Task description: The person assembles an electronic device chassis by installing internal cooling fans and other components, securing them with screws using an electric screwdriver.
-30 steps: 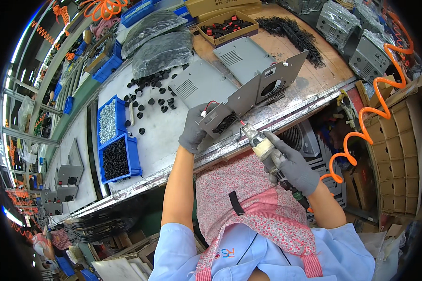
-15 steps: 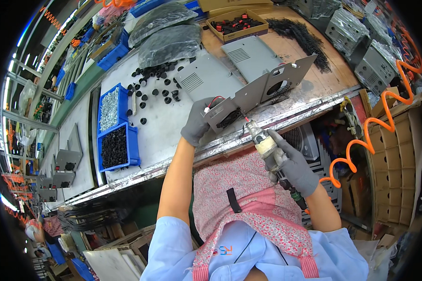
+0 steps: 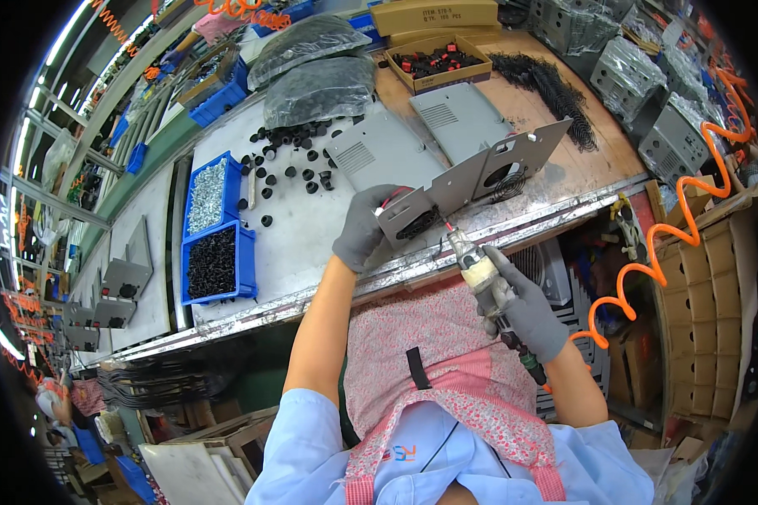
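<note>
My left hand [image 3: 367, 229], in a grey glove, grips the left end of a bent grey metal panel [image 3: 459, 189] near the bench's front edge. A bit of red wire [image 3: 393, 194] shows by its fingers. A dark round part, like a small fan [image 3: 419, 224], sits at the panel's near face. My gloved right hand [image 3: 526, 307] is wrapped round an air screwdriver [image 3: 483, 279] with a taped body. Its red-tipped bit points at the panel's lower edge beside the fan; whether it touches is too small to tell. Another grey vented panel [image 3: 459, 122] lies behind.
Blue bins of silver screws [image 3: 206, 198] and black screws [image 3: 221, 263] stand at left. Loose black caps [image 3: 290, 172] lie scattered near plastic bags [image 3: 320, 93]. A carton of red-and-black parts [image 3: 438, 63] and black cables [image 3: 556, 88] lie farther back. An orange coiled hose [image 3: 640, 295] hangs at right.
My left fingers have shifted over the red wire and its white connector, which showed before. The view has tilted slightly. The screwdriver remains near the same part of the panel.
</note>
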Motion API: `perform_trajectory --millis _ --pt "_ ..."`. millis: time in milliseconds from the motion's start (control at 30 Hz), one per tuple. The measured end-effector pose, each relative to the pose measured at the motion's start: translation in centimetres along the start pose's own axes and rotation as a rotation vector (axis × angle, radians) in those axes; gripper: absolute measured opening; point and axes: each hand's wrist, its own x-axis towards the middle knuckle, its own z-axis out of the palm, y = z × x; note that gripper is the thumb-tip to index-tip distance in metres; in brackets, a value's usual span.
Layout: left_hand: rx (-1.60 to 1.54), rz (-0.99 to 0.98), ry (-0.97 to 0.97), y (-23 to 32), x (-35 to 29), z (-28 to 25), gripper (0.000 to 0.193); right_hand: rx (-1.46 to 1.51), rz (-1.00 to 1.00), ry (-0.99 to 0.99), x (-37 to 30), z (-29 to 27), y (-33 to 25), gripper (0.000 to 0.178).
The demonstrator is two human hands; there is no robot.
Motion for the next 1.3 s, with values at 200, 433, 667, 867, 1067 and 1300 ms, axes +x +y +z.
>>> perform_trajectory --millis 200,433,667,867,1067,1300 --pt "-1.052 -0.091 0.341 -0.6 -3.6 -2.2 0.021 -0.17 -0.123 0.013 -1.4 -0.3 1.6 0.054" --pt "-1.211 -0.317 0.34 -1.8 -8.6 -0.7 0.038 -0.248 0.032 -0.192 -1.3 2.2 0.3 0.059" --pt "-1.384 -0.152 -0.096 -4.4 -10.0 -0.2 0.034 -0.292 -0.03 -0.257 -1.2 3.3 0.5 0.059" --pt "-1.047 -0.405 0.484 0.1 -9.1 2.7 0.038 -0.341 0.034 -0.225 -1.3 3.0 -0.1 0.06" --pt "-1.149 -0.349 0.213 -1.8 -10.4 1.1 0.032 -0.363 -0.109 -0.188 -1.2 2.8 0.9 0.063" --pt "-1.044 -0.215 0.067 -2.4 -10.5 1.7 0.019 -0.348 -0.142 -0.224 -1.0 2.8 1.7 0.062"
